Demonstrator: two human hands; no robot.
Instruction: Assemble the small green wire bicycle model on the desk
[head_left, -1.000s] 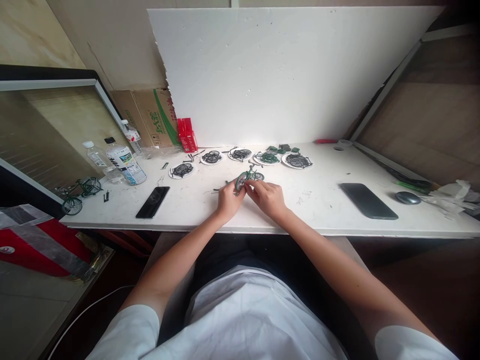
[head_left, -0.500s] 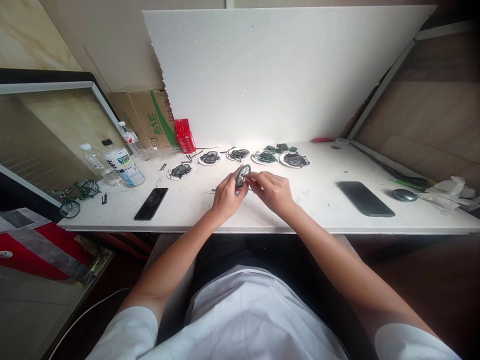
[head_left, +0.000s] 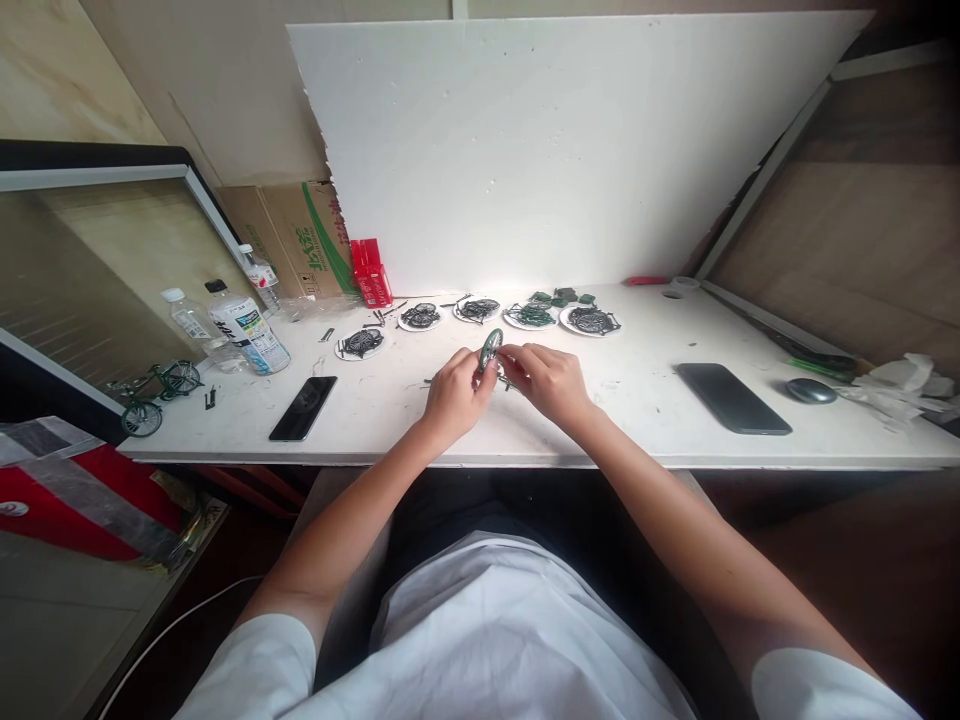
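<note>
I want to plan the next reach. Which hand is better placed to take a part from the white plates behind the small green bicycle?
Probably the right hand. The left hand grips the small green bicycle by its wheel, while the right fingers only pinch the frame, with plates just beyond.

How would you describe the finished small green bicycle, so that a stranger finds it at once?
Look at the white table, far left corner. Past the black phone and bottles stands the green model bicycle, complete on two wheels; the other bicycle pieces lie loose.
</note>
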